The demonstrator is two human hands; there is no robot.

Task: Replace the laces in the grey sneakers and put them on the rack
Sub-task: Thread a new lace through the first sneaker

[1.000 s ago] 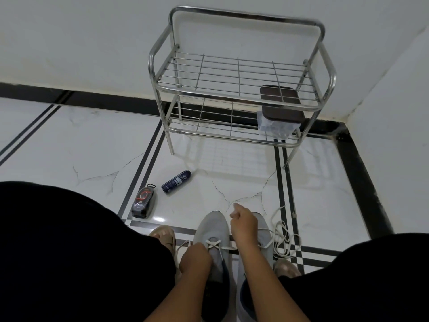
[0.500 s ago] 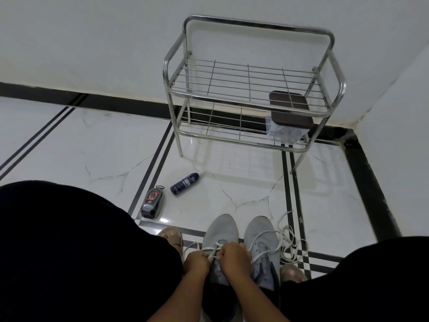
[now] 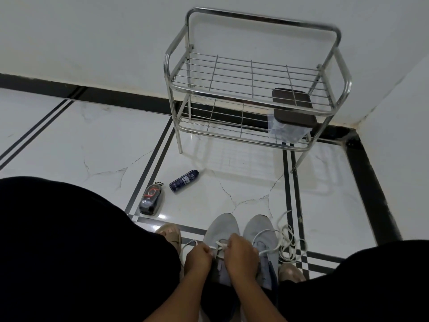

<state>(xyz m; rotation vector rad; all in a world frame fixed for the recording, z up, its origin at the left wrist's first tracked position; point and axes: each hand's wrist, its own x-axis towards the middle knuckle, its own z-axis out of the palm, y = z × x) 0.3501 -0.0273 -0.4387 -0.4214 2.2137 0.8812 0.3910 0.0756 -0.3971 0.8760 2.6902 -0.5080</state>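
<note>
Pinching a white lace [image 3: 220,244], the person's left hand [image 3: 199,256] and right hand [image 3: 241,253] sit close together over the left grey sneaker [image 3: 221,231]. The fingers [image 3: 233,240] of the right hand are curled tight around a strand near the top eyelets, and the left hand is closed into a loose fist on the other end; exactly how the strand runs inside that fist I cannot tell. Both forearms reach down between the person's dark-clothed knees.

The right grey sneaker [image 3: 261,228] stands just beside its mate, toes pointing toward the wall, both on the white tiled floor [image 3: 104,140]. A loose lace [image 3: 287,242] trails out of it and lies in a tangle of loops on the floor to its right. Bare toes show on either side of the pair.

Farther out on the floor, to the left, lie a dark shoe-polish sponge [image 3: 150,199] and, near it, a small dark blue bottle [image 3: 184,180] on its side.

Against the wall stands the metal rack [image 3: 255,19] with two wire shelves. Its top shelf carries nothing; on the lower shelf, at the right end, sits a clear container with a dark brown lid [image 3: 293,105]. The sneakers are well apart from the rack.
</note>
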